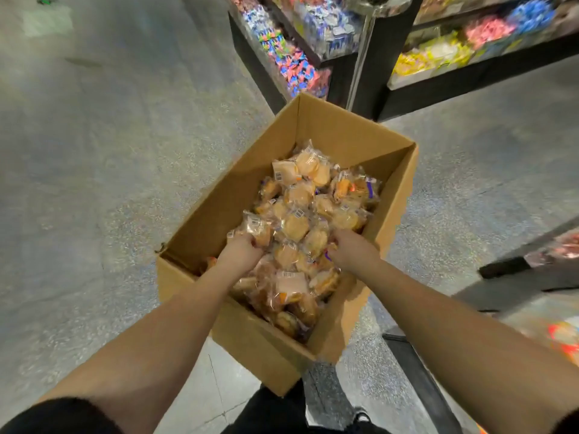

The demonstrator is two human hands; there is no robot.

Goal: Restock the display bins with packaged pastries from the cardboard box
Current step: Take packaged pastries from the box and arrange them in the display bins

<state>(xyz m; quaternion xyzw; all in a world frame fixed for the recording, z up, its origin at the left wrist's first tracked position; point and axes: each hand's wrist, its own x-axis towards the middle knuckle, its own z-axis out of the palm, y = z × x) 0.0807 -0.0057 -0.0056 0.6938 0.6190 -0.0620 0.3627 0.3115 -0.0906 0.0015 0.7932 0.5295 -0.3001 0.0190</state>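
An open cardboard box (341, 133) stands on the floor below me, piled with several clear-wrapped golden pastries (300, 195). Both arms reach down into it. My left hand (239, 253) is curled round a wrapped pastry (258, 228) at the left side of the pile. My right hand (351, 250) digs into the pile on the right, its fingers curled among the packets, pinching a packet with a purple mark (329, 255). The fingertips of both hands are hidden by the wrappers.
Black display shelves (344, 73) with bins of colourful wrapped sweets stand just beyond the box. More bins (438, 54) run along the upper right. Another black display edge (532, 267) juts in at the right. Grey speckled floor (94, 151) spreads to the left.
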